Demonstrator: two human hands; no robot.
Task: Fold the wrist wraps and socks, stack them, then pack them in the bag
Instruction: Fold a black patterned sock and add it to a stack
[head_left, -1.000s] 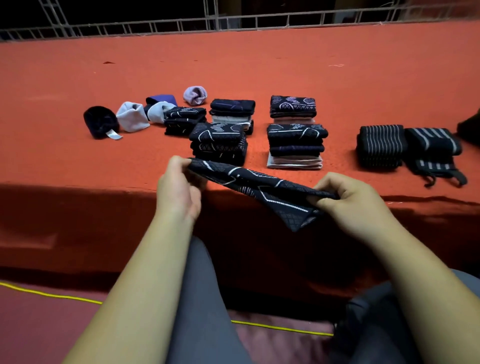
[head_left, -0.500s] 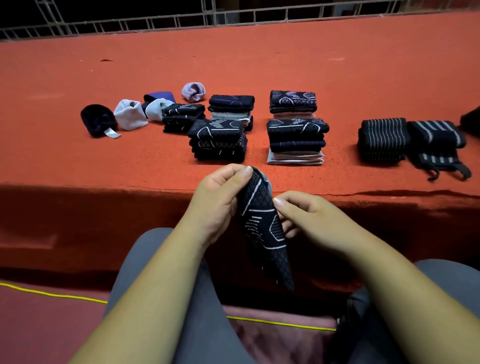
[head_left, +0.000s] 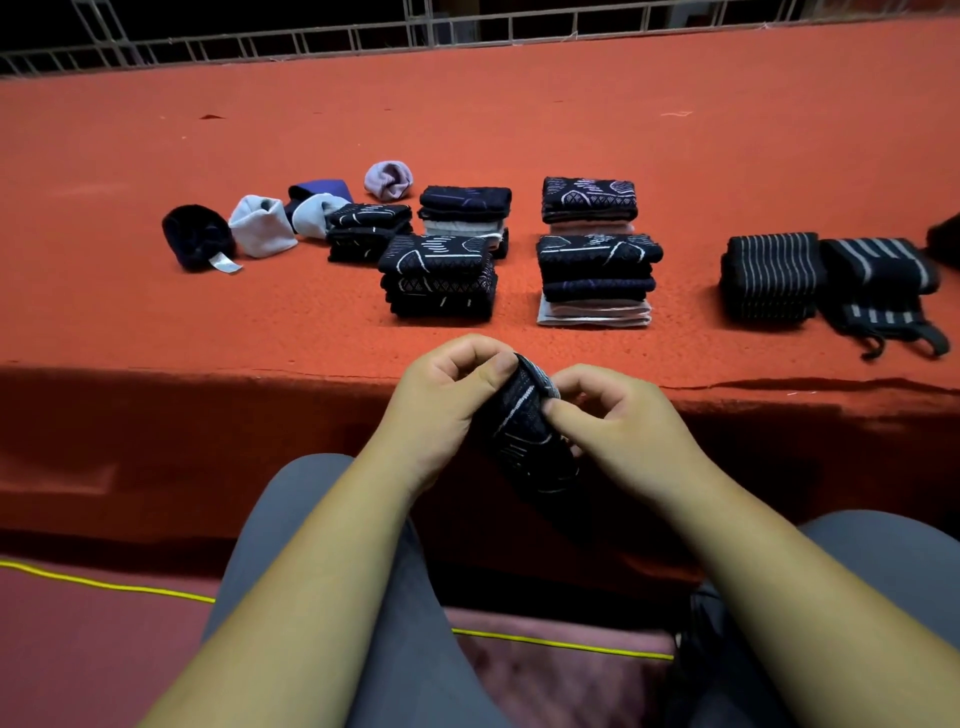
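A dark patterned sock hangs doubled over between both hands, just in front of the platform's front edge. My left hand pinches its folded top from the left, and my right hand pinches it from the right. On the red platform stand several stacks of folded socks: a near-left stack, a near-right stack, and two far stacks. Two black striped wrist wraps lie folded at the right.
Loose rolled items lie at the left: a black one, pale grey ones, a blue one and a lilac one. A metal railing runs behind the platform. A dark object sits at the right edge. A yellow cord crosses the floor.
The sock was stretched out flat between my hands; my hands have come together and it is now folded over, hanging down, with both hands pinching its top closer to the platform edge.
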